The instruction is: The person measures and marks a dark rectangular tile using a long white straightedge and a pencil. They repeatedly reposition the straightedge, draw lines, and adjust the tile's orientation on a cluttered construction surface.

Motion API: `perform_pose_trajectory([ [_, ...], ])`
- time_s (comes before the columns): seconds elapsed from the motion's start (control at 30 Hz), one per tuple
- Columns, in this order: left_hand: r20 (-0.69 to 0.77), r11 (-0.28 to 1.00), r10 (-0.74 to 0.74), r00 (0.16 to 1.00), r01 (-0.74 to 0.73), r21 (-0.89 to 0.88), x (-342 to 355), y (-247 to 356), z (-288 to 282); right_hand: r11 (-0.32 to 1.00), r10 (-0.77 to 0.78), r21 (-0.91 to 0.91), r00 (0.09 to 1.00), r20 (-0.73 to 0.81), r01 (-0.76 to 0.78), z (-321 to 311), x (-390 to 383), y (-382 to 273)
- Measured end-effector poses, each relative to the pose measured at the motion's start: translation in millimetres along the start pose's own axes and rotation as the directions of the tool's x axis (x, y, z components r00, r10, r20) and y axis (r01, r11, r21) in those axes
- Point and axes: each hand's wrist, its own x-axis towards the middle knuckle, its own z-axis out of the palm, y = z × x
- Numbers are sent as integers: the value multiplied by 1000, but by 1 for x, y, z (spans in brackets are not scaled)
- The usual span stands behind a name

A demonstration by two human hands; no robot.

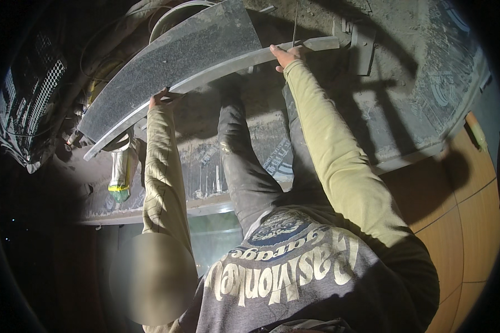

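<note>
A long, narrow grey strip stretches across in front of me, rising from lower left to upper right; the lens bends it. My left hand is closed on its near edge, left of the middle. Farther right, my right hand grips the strip near its right end, with fingers over the top edge. Directly behind the strip lies a dark grey speckled slab, which ends short of my right hand. Whether strip and slab touch cannot be made out. A thin upright rod shows just beyond my right hand.
A white package with a yellow-green end lies below the strip's left part. Dark mesh-sided crates stand far left. Dusty film with print covers the surface at right. Wood-coloured panels lie lower right. Small offcuts lie at upper right.
</note>
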Motion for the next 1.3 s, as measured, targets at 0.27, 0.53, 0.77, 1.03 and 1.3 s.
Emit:
perform_pose_trajectory([
  [0.27, -10, 985, 46, 999, -43, 166, -47, 36, 20, 999, 0, -44, 998, 62, 3, 2, -6, -6],
  [0.53, -126, 833, -353, 927, 250, -494, -42, 46, 24, 997, -8, -71, 996, 86, 14, 3, -7, -8],
  [0.77, -138, 756, -369, 919, 211, -619, -22, 33, 15, 993, -14, -115, 995, 94, 25, -1, -11, -12],
  [1.03, -144, 829, -314, 938, 197, -524, -27, 30, 14, 1000, -24, -3, 995, 99, 24, 0, -18, -14],
  [1.3, 4, 991, -13, 1000, 12, 130, -27, 24, -5, 986, -86, 126, 978, -192, 111, 16, -28, -5],
])
